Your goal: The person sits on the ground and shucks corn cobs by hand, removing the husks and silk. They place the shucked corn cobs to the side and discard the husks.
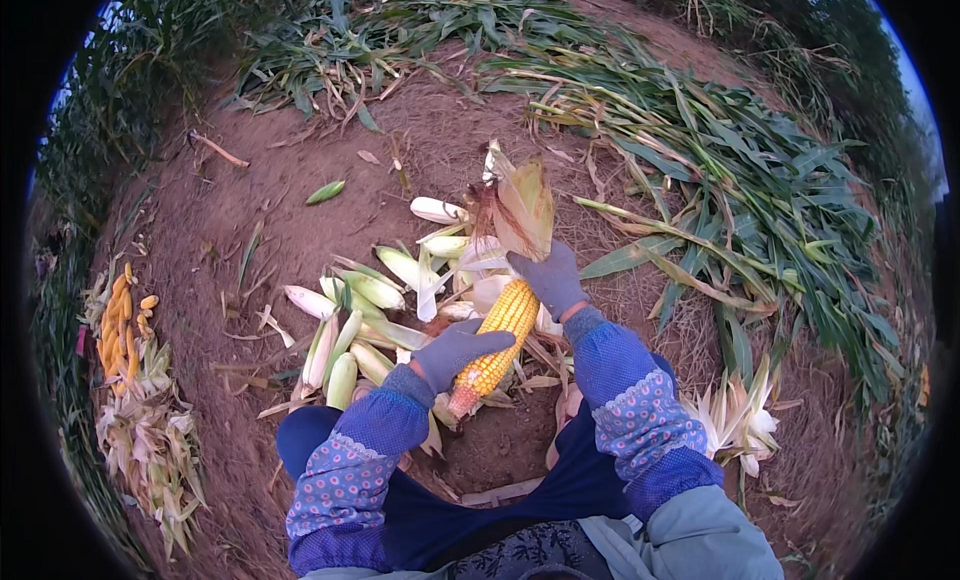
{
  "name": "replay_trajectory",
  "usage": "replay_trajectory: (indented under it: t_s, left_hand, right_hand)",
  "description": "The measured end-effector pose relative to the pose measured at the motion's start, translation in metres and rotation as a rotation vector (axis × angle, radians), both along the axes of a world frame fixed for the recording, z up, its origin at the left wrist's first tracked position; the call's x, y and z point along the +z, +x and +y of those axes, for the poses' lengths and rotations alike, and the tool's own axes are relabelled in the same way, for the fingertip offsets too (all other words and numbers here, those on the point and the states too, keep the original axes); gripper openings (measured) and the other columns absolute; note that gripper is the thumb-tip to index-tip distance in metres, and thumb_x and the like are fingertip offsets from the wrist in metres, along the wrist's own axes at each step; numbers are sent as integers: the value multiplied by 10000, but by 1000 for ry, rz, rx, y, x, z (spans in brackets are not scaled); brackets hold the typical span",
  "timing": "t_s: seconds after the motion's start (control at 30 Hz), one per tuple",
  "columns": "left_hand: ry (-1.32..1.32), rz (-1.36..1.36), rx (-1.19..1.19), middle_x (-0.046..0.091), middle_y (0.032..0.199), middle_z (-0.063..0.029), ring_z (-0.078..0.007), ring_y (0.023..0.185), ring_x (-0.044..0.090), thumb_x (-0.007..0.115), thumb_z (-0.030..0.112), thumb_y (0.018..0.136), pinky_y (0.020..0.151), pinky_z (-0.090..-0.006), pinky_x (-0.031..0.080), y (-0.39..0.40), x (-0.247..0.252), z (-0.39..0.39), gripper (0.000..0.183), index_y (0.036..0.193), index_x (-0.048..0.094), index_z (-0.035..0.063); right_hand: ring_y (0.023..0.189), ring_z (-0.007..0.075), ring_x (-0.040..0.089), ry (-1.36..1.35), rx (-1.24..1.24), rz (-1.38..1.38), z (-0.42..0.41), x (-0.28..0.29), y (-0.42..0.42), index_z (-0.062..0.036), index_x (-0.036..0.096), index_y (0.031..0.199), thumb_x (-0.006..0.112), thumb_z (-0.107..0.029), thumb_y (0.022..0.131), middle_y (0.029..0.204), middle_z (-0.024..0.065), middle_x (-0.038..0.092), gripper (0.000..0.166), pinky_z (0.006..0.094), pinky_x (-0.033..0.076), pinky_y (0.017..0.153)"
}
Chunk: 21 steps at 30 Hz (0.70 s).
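Observation:
My left hand (459,353), in a grey glove, is wrapped around the lower part of a bare yellow ear of corn (510,314), whose reddish tip points down towards me. At the ear's upper end, my right hand (553,278), also gloved, grips peeled-back corn husk (529,205) with brown silk hanging from it. Under and to the left of my hands lies a pile of ears in pale green husks (367,287). Patterned blue sleeves cover both my forearms.
Cut green corn stalks (720,175) lie in a wide band ahead and to the right. At the far left are husked yellow ears (118,332) beside discarded husks (146,445). More loose husks (739,422) lie by my right knee. Standing corn (142,70) borders the reddish soil.

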<state>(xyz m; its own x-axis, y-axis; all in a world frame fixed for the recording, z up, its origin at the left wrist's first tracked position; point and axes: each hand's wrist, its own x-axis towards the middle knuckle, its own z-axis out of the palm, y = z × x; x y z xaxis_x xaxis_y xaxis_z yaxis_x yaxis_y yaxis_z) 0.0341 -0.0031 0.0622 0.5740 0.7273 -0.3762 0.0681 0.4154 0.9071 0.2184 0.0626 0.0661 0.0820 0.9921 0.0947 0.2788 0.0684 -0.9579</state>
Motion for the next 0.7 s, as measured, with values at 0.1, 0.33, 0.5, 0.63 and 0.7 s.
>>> replay_trajectory:
  t_s: [0.1,0.33,0.5,0.63,0.7]
  left_hand:
    - [428,298,43,607,1029,-113,-190,921,600,704,387,749,800,-304,473,12,4,-3,591,1131,517,-22]
    - [61,60,22,625,935,-76,-131,770,609,700,338,762,654,-254,487,5,3,6,529,1106,548,-34]
    - [298,221,5,628,977,-116,-186,819,622,719,417,727,709,-307,494,7,-7,3,660,1167,514,-30]
    - [696,705,138,600,1038,-223,-327,928,615,732,496,641,785,-394,477,23,9,-9,795,1180,467,-24]
    - [712,782,96,597,1044,-232,-333,949,610,730,480,646,785,-398,475,25,10,-9,772,1165,464,-25]
  right_hand:
    - [850,149,616,18,-165,331,6,-11,2,22,614,1064,710,-161,773,962,105,665,357,277,475,756]
    - [868,159,607,155,75,231,6,-15,11,-7,584,1123,659,-103,810,972,89,658,336,287,474,769]
    - [875,188,628,141,15,167,10,-14,5,-19,576,1128,622,-119,825,947,116,667,322,311,481,757]
    - [882,253,646,143,-203,74,14,-22,-8,-1,583,1083,623,-146,811,923,171,662,311,332,478,756]
    - [887,285,646,236,-234,-20,9,-18,-14,1,590,1058,620,-144,797,911,187,659,300,341,473,754]
